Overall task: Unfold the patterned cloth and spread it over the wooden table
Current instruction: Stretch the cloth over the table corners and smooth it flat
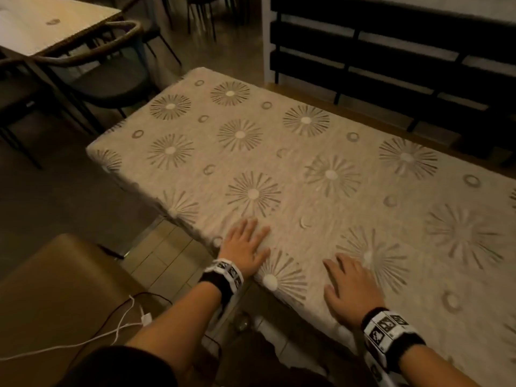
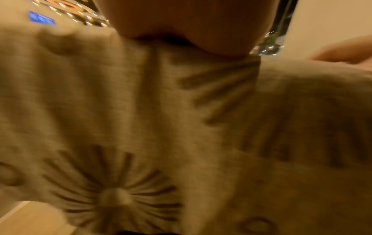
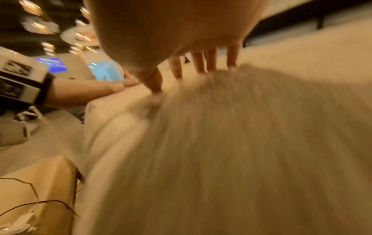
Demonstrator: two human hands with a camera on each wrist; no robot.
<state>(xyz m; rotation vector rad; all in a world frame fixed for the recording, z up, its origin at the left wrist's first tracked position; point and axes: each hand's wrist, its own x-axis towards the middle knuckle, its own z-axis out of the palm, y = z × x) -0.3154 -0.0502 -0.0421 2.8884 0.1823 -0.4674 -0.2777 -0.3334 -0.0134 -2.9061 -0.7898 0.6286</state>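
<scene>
Patterned cloth (image 1: 279, 152) already lies unfolded over the table (wood hidden beneath), left hand (image 1: 245, 244) and right hand (image 1: 351, 286) flat, fingers straight, pressing its near edge; probably only smoothing left.

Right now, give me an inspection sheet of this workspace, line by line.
Surface: table fully draped; a bare wooden strip shows along the far edge.
Job's things: patterned cloth lies unfolded and flat, overhanging the near and left edges.
Clutter: nothing seen on the cloth.
Hands: left hand and right hand rest palm down on the cloth near the near edge, fingers straight.
Cables: white cable and dark cable lie across the tan seat at the left.
Surroundings: wicker chair and pale table far left; dark slatted bench behind.
</scene>
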